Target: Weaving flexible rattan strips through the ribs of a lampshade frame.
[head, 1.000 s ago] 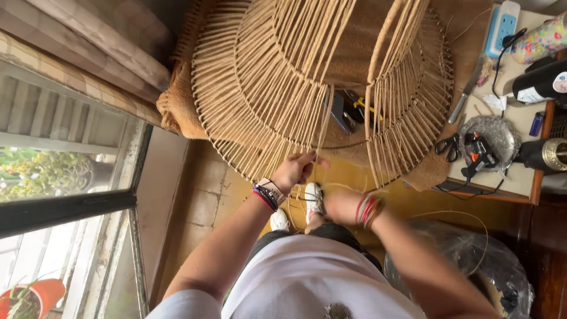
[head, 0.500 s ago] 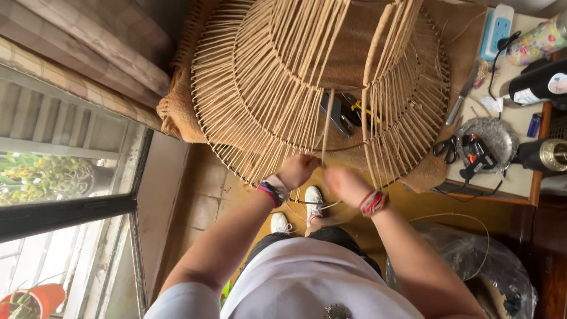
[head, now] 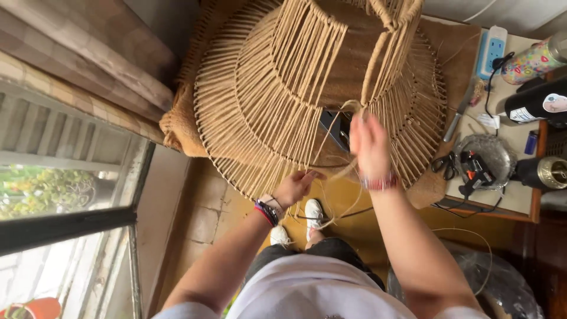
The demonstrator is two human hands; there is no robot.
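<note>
Looking down from the head: left hand (head: 297,186) pinching a thin straw strand (head: 331,204) at the lower rim of the big wicker frame (head: 277,100); right hand (head: 369,145) raised, blurred, fingers closed on the strand's upper end beside the frame's ribs.

A: What's each hand on?
B: Left hand (head: 297,185) pinches fibre at the woven lampshade frame's (head: 277,88) lower rim; right hand (head: 369,145) lifts a strand (head: 331,133) higher up.
A: And on the table (head: 514,198)?
B: Scissors (head: 443,163) near its front edge.
</note>
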